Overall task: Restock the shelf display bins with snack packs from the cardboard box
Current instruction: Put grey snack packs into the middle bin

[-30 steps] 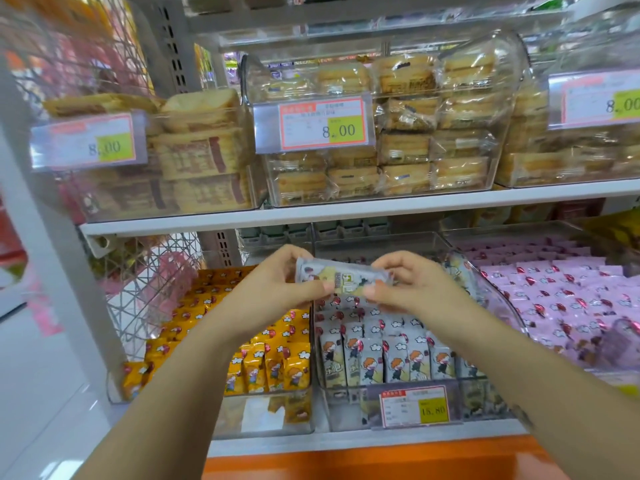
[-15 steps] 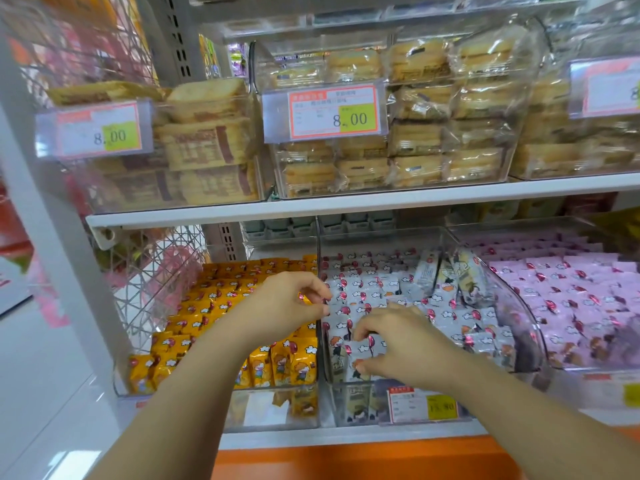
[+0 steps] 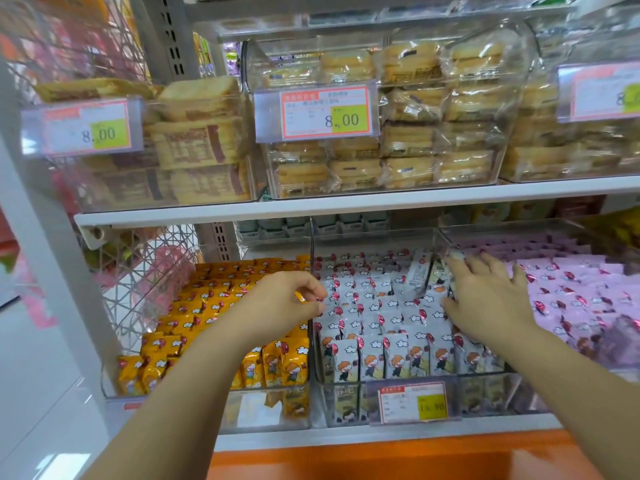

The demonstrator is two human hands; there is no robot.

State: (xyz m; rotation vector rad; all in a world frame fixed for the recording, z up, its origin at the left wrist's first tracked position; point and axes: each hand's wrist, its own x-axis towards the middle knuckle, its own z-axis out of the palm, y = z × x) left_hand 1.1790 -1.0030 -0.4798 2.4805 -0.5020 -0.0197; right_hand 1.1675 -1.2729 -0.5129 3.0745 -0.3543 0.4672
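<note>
A clear middle bin (image 3: 408,400) on the lower shelf holds rows of white snack packs (image 3: 374,320) with a cartoon figure. My right hand (image 3: 485,296) lies inside it at the right side, fingers spread and fairly straight, resting on the packs. A few packs (image 3: 420,275) lean loose and tilted just left of its fingertips. My left hand (image 3: 287,299) hovers over the divider between the yellow and white bins, fingers loosely curled with thumb and fingertips close together; nothing is clearly between them. No cardboard box is in view.
A bin of yellow packs (image 3: 214,306) sits to the left, a bin of pink packs (image 3: 581,289) to the right. Above, a white shelf (image 3: 346,204) carries clear bins of wrapped cakes with 8.00 price tags (image 3: 325,114). An orange ledge (image 3: 381,459) runs below.
The white pack held between both hands a second ago is down in the middle bin. My right hand moved right and back across the packs, opening flat. The left hand barely shifted.
</note>
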